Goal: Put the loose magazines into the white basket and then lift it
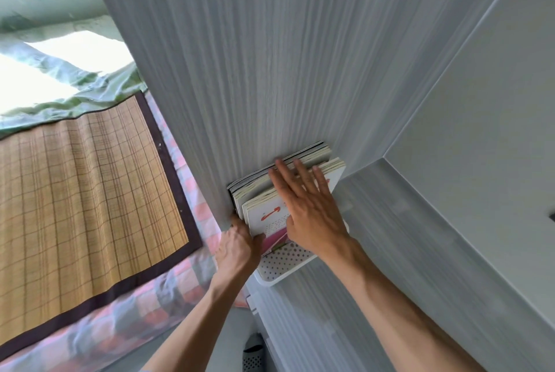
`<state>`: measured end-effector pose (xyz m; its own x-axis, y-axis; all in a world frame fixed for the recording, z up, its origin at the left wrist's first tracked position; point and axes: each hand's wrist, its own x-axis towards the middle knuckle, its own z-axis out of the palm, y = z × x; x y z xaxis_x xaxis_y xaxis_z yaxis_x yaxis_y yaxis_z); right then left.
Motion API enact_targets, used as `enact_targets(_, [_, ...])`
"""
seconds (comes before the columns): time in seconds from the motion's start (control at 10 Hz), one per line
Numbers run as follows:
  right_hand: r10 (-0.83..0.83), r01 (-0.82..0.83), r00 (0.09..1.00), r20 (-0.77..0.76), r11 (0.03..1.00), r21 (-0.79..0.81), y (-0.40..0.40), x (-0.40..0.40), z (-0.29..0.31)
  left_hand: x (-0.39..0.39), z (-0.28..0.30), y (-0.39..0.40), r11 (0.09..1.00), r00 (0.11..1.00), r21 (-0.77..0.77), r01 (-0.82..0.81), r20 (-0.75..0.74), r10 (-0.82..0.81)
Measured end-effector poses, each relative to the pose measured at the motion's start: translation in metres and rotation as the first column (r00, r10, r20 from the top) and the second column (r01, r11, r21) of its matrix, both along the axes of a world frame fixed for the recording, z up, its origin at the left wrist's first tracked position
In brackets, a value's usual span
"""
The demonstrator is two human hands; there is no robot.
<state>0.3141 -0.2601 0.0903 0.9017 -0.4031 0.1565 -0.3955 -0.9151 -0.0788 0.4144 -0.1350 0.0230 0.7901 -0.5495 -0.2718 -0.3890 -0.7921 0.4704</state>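
Observation:
A stack of magazines (264, 191) stands on edge inside a white perforated basket (279, 263) on a grey wood-grain surface, pressed against a tall grey panel. The front magazine has a white cover with red and pink marks. My right hand (309, 209) lies flat with fingers spread on the front cover and the top edges of the stack. My left hand (237, 245) grips the near left corner of the stack, thumb on the cover, at the basket's left side. Most of the basket is hidden by the magazines and my hands.
The tall grey wood-grain panel (240, 71) rises right behind the magazines. A white wall (480, 131) closes the right side. To the left lies a bed with a bamboo mat (84, 185), a pink checked sheet and green bedding. A slipper (252, 353) is on the floor below.

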Motion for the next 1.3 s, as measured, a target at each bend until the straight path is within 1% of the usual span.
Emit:
enact_targets(0.1, [0.025,-0.025,0.999,0.022,1.0,0.017,0.013,0.014,-0.003,0.008,0.0,0.001,0.998,0.999,0.053,0.027,-0.02,-0.026])
enact_targets(0.2, [0.041,-0.041,0.999,0.015,0.999,0.033,0.012,0.017,0.002,0.009,0.0,0.001,0.998,0.999,0.054,0.017,-0.031,-0.016])
enact_targets(0.3, [-0.054,0.023,0.972,0.228,0.991,0.134,0.011,-0.006,-0.008,0.009,-0.005,0.007,1.0,0.994,-0.011,0.012,-0.106,-0.014])
enact_targets(0.4, [-0.524,0.206,0.752,0.4,0.764,0.612,0.014,-0.033,-0.026,0.007,-0.011,0.013,0.993,0.98,-0.112,-0.032,-0.201,0.008])
enact_targets(0.5, [-0.931,0.16,0.321,-0.171,-0.124,0.979,0.026,-0.069,-0.076,0.003,-0.023,0.016,0.983,0.985,-0.179,-0.045,-0.173,0.014])
enact_targets(0.6, [-0.779,0.058,0.368,-0.508,-0.526,0.849,0.043,-0.073,-0.109,0.003,-0.027,0.017,0.979,0.992,-0.203,-0.024,-0.123,-0.002])
enact_targets(0.7, [-0.664,-0.126,0.562,-0.494,-0.659,0.742,0.066,-0.064,-0.128,0.01,-0.034,0.016,0.977,0.996,-0.211,0.008,-0.089,-0.028])
enact_targets(0.8, [-0.669,-0.173,0.585,-0.459,-0.656,0.735,0.07,-0.061,-0.128,0.012,-0.036,0.018,0.979,0.995,-0.205,0.009,-0.097,-0.029])
enact_targets(0.9, [-0.718,-0.11,0.512,-0.472,-0.599,0.793,0.066,-0.055,-0.128,0.008,-0.037,0.021,0.966,0.996,-0.257,0.01,-0.084,-0.033])
enact_targets(1.0, [-0.753,-0.167,0.475,-0.455,-0.585,0.794,0.064,-0.051,-0.127,0.008,-0.04,0.026,0.956,0.992,-0.294,0.002,-0.119,-0.038])
enact_targets(1.1, [-0.734,-0.247,0.511,-0.446,-0.623,0.742,0.056,-0.053,-0.116,0.012,-0.042,0.024,0.953,0.988,-0.302,0.017,-0.142,-0.062])
enact_targets(1.2, [-0.755,-0.246,0.467,-0.461,-0.611,0.753,0.05,-0.067,-0.11,0.003,-0.041,0.026,0.945,0.978,-0.325,-0.039,-0.208,-0.031])
enact_targets(1.3, [-0.822,-0.382,0.301,-0.483,-0.568,0.729,0.055,-0.102,-0.103,-0.015,-0.028,0.043,0.894,0.87,-0.339,-0.292,-0.483,0.101])
